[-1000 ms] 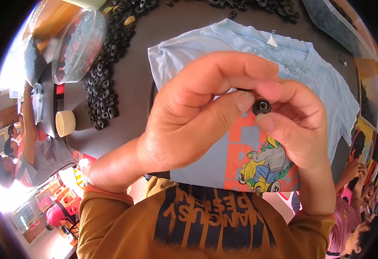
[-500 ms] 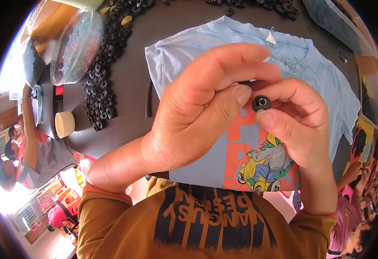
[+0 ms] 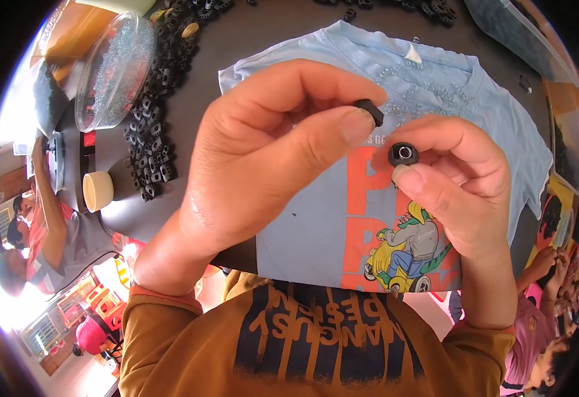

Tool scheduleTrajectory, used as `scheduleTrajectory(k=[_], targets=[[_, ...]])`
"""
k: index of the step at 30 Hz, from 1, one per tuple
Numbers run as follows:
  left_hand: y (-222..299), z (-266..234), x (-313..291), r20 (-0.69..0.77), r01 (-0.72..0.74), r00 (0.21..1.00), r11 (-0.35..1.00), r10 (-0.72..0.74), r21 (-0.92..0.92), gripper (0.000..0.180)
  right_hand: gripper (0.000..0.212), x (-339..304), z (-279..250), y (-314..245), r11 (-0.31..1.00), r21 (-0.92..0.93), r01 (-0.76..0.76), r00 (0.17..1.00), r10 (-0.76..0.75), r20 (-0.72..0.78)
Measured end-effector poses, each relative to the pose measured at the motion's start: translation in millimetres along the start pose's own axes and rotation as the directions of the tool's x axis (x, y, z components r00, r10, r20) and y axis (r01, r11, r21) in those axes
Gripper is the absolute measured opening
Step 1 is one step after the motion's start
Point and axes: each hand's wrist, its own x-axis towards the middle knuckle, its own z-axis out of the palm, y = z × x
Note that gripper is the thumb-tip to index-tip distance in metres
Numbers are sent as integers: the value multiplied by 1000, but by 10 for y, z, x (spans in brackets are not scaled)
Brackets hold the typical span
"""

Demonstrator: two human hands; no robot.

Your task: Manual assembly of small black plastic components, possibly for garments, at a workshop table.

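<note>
My left hand [image 3: 273,139] pinches a small black plastic cord-lock part [image 3: 369,114] between thumb and forefinger, above the light blue T-shirt [image 3: 303,225]. Just to its right, my right hand [image 3: 461,182] grips another black cord-lock part [image 3: 403,154] with its round opening facing up. Inside that opening shows a shiny metal ring, which looks like the end of a spring. The two parts are held apart. Small metal springs [image 3: 435,96] lie scattered near the shirt's collar, beyond my hands.
Many black cord-lock parts [image 3: 147,155] form a long pile on the dark table [image 3: 190,142] at left. Beside it are a clear tub [image 3: 114,73] of springs and a cream cup [image 3: 97,190]. A clear plastic bin [image 3: 521,43] stands far right. Other people sit at both sides.
My left hand has drawn back leftward from the right one, and the black part in its fingertips now shows. My right hand has barely moved, still holding its part.
</note>
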Motion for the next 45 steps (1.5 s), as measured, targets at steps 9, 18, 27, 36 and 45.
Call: scheduleTrajectory(k=[9,18,27,36,45], targets=[[45,-4,-27,107,151,984,987,-145,-50,19,24,14,-6,35,990,-80,116,993,-113,38],[-29,-59,-24,157,-85,987,944,36,317,19,21,9,-6,54,971,-174,165,986,-163,28],[54,-85,-36,207,-170,976,828,67,534,17,19,-8,-4,71,954,-238,182,983,-174,54],[-84,-11,3,361,-503,860,481,361,718,18,20,-22,11,79,758,-587,286,947,-315,55],[-161,14,-40,365,-567,810,453,459,688,52,16,-35,151,-32,993,11,-118,960,117,-256]])
